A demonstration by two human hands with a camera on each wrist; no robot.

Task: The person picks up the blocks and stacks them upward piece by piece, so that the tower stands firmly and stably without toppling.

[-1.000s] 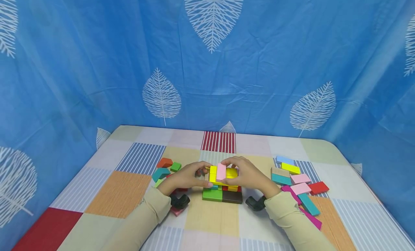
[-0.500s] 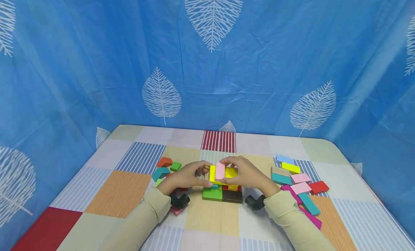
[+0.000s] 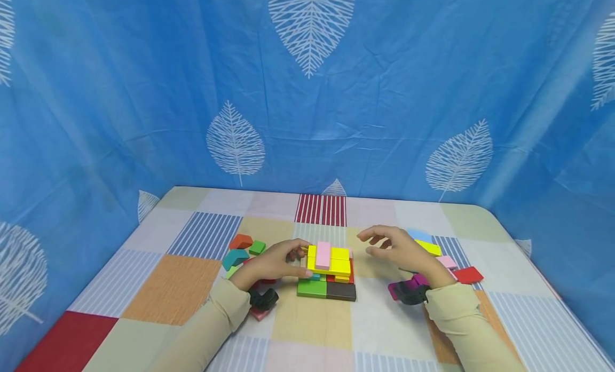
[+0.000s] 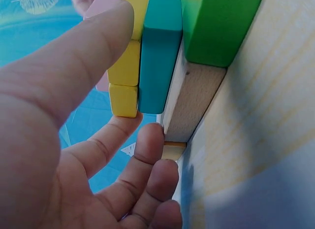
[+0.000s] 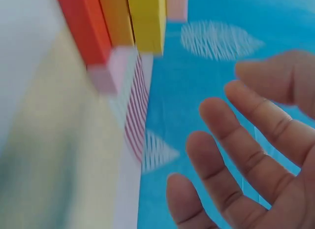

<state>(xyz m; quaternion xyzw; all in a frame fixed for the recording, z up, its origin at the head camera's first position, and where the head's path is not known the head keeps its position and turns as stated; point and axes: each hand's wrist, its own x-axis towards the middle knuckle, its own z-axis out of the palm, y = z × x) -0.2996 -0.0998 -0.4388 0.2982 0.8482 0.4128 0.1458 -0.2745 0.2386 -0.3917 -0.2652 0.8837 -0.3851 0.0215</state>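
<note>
Mid-table stands a stack of coloured wooden blocks. Its base shows a green block and a dark brown block in front, with a red block higher up. Yellow blocks lie side by side on top, a pink block across them. My left hand pinches the yellow blocks between thumb and index finger from the left; a teal block sits just below them. Its other fingers stay beside the stack. To the right, my right hand hovers with relaxed fingers, holding nothing.
Loose blocks lie on both sides: an orange block, a small green block and a teal block at left; a red block and a yellow block at right, partly hidden by my right arm. A blue leaf-patterned curtain hangs behind.
My right hand has let go of the pink block, which now rests on the yellow blocks, and has moved right, away from the stack. The left hand keeps its place.
</note>
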